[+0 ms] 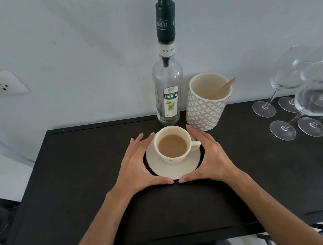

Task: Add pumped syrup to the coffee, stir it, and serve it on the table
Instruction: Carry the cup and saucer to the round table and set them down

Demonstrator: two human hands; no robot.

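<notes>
Flanking round cream saucer [174,167] | left hand [136,164], right hand [212,155]: grip spread, fingers straight | matte black table [74,190]

Only one view is showing here, a wide-angle camera riding on the person's head. It is looking forward and steeply down across the dark, flat-topped desk [84,189] toward the pale wall behind its far edge. The near edge is running along the bottom of the frame, both forearms are entering from there, and the far left corner is lying inside the picture while the right side is running out of frame. The camera is sitting close: the cream ceramic cup of milky coffee [172,145] is landing near the frame's middle, and straight lines are bowing toward the borders.
</notes>
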